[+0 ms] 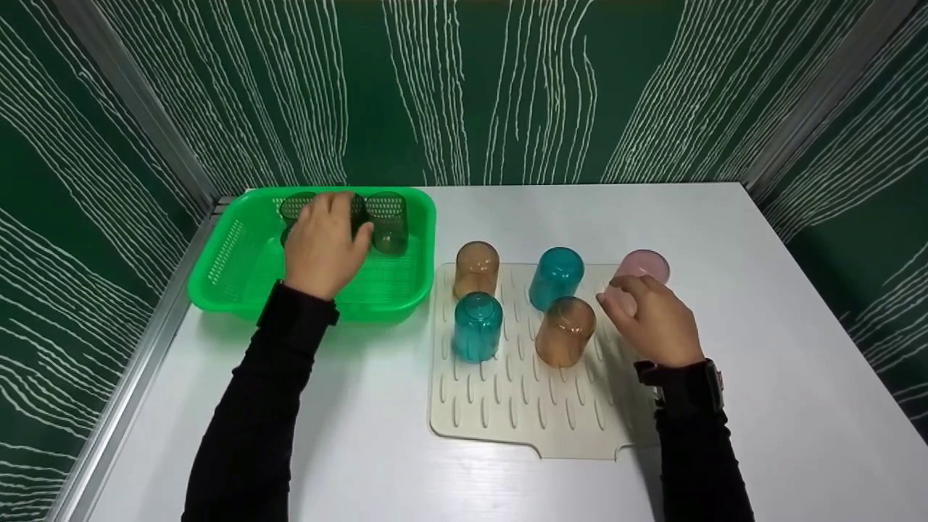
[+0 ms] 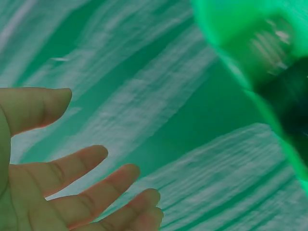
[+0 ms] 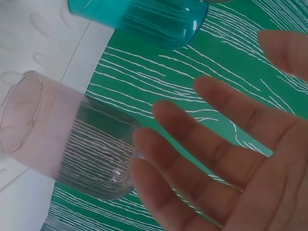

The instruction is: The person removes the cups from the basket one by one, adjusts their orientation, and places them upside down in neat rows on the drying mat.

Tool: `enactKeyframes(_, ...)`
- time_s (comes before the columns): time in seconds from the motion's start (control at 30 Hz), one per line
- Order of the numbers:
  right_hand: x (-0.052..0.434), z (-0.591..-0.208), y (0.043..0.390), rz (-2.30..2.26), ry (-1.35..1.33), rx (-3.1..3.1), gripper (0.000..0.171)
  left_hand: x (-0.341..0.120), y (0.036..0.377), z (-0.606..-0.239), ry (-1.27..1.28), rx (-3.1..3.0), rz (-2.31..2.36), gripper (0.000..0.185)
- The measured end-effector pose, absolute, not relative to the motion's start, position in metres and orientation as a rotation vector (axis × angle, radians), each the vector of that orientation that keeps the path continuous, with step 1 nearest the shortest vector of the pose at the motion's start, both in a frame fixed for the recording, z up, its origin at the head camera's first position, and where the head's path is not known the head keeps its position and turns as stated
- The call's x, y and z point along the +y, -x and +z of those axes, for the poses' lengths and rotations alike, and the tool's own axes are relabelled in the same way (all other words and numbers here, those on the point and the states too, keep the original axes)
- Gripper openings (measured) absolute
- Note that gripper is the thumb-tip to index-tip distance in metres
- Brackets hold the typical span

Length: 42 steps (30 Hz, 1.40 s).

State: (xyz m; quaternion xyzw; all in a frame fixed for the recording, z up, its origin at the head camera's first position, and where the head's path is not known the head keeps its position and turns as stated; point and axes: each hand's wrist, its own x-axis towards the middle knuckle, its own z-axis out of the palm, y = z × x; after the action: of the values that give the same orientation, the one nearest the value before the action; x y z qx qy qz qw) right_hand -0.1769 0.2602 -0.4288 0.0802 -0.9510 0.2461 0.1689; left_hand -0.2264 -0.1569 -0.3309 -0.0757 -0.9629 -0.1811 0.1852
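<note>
My left hand (image 1: 325,246) is over the green basket (image 1: 246,279), fingers extended and partly covering the dark see-through cups (image 1: 388,225) inside it. The left wrist view has that palm with nothing in it and the fingers spread. At the mat's far right corner, an upside-down pink cup (image 1: 647,265) stands beside my right hand (image 1: 658,322), which overlaps its lower part in the head view. Seen from the right wrist, the loosely bent fingers (image 3: 178,130) are close to the closed end of the pink cup and do not wrap round it.
A pale ridged drying mat (image 1: 500,417) lies on the white table (image 1: 362,449). Upside down on it are two teal cups (image 1: 478,330) and two amber cups (image 1: 565,333). Green walls (image 1: 478,94) with white streaks enclose the table at the back and sides.
</note>
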Motion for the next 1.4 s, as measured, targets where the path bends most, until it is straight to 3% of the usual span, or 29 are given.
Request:
enactKeyframes(0.33, 0.261, -0.43, 0.176, 0.702, -0.231, -2.716, 0.04, -0.192, 0.28, -0.342, -0.025, -3.067, -0.434, 0.055)
enactKeyframes(0.57, 0.262, -0.43, 0.176, 0.718, -0.234, -2.722, 0.04, -0.202, 0.292, -0.364, -0.122, -3.192, -0.354, 0.021)
enactKeyframes(1.0, 0.264, -0.43, 0.175, 0.744, -0.237, -2.726, 0.04, -0.208, 0.297, -0.369, -0.195, -3.292, -0.252, 0.029)
enactKeyframes(1.2, 0.264, -0.43, 0.175, 0.748, -0.242, -2.726, 0.038, -0.213, 0.294, -0.368, -0.114, -3.24, -0.269, 0.024)
enactKeyframes(1.4, 0.263, -0.431, 0.174, 0.732, -0.246, -2.701, 0.036, -0.212, 0.293, -0.366, -0.076, -3.133, -0.347, 0.039)
